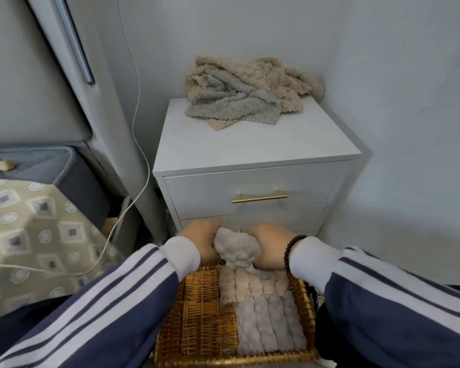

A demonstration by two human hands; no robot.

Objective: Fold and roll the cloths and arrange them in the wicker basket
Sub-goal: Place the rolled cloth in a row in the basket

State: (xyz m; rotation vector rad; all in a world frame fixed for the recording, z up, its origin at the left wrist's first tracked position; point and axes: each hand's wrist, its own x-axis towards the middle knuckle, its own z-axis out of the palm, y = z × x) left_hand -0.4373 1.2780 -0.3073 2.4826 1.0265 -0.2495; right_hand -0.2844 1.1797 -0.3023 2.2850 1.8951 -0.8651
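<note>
Cloth point(235, 251) gripped by both hands — left hand point(202, 241), right hand point(270, 247) — above wicker basket point(197, 314)

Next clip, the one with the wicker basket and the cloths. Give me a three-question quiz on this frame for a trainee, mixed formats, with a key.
1. True or false: both the left hand and the right hand grip the grey cloth above the far end of the wicker basket.
2. Where does the pile of unfolded cloths lie? A) on the bed B) on top of the white nightstand C) in the basket
3. Fill in: the rolled cloths fill the basket's ____ side, as the person sees it.

Key: 1 true; 2 B; 3 right
</note>
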